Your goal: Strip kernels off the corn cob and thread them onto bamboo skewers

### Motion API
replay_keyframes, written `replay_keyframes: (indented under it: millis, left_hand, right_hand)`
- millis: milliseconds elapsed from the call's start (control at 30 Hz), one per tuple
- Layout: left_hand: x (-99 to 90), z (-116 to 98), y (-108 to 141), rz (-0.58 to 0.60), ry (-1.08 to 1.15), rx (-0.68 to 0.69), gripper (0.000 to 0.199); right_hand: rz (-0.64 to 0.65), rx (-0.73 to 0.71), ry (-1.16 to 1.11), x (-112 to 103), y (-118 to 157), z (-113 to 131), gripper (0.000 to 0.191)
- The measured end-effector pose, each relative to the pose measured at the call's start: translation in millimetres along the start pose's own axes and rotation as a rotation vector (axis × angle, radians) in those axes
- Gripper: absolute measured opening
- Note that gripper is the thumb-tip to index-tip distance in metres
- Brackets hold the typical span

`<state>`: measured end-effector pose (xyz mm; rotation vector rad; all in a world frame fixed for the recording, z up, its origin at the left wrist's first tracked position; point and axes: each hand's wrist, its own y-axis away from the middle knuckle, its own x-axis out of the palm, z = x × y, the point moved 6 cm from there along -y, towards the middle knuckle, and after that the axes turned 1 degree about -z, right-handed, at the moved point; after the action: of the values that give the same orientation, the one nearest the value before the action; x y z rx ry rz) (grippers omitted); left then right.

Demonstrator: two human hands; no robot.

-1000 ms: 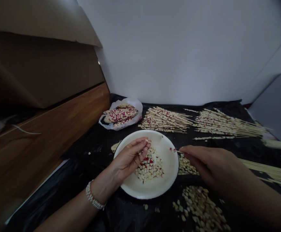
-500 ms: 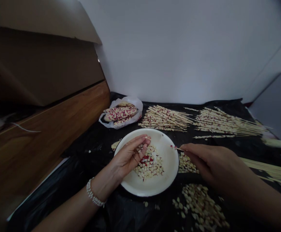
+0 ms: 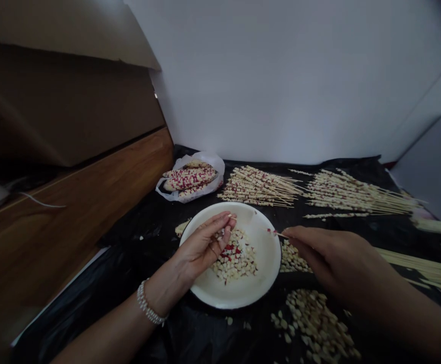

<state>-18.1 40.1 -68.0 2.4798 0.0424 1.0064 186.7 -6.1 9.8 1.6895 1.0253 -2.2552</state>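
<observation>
Over the white bowl [image 3: 268, 275] my left hand [image 3: 207, 245] has its thumb and fingertips closed on a small pale corn kernel [image 3: 231, 216]. Loose white and dark red corn kernels [image 3: 239, 270] lie in the bowl below it. My right hand [image 3: 328, 253] is at the bowl's right rim, its fingers pinching a thin wooden skewer [image 3: 281, 234]. The skewer's tip points left over the bowl and carries a few red and pale kernels. A gap separates the tip from my left hand.
Speckled corn cobs [image 3: 190, 179] sit in a plastic bag at the back. Two bundles of kernel-threaded skewers [image 3: 260, 186] lie beside it. Bare skewers [image 3: 417, 263] are at the right. Kernel piles [image 3: 317, 323] lie on the black plastic sheet [image 3: 129, 288]. A cardboard box [image 3: 69, 96] stands left.
The skewer tip in my right hand has shifted very slightly left. My left hand keeps its place over the bowl, and the view has barely moved.
</observation>
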Motion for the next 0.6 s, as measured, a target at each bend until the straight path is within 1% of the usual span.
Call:
replay_keyframes:
  millis: [233, 367, 467, 600]
  left_hand:
    - [-0.3, 2.0, 1.1, -0.032, 0.029, -0.041, 0.018]
    - [-0.5, 1.2, 0.8, -0.073, 0.043, -0.035, 0.017]
    - [0.4, 1.0, 0.7, -0.092, 0.049, -0.04, 0.016]
    - [1.0, 0.4, -0.2, -0.089, 0.059, -0.033, 0.015]
  right_hand:
    - [-0.013, -0.009, 0.004, 1.6, 0.7, -0.3, 0.028]
    - [-0.036, -0.013, -0.001, 0.2, 0.6, 0.2, 0.028]
    - [-0.022, -0.003, -0.01, 2.4, 1.2, -0.4, 0.027]
    - [-0.003, 0.028, -0.035, 6.9, 3.5, -2.1, 0.026]
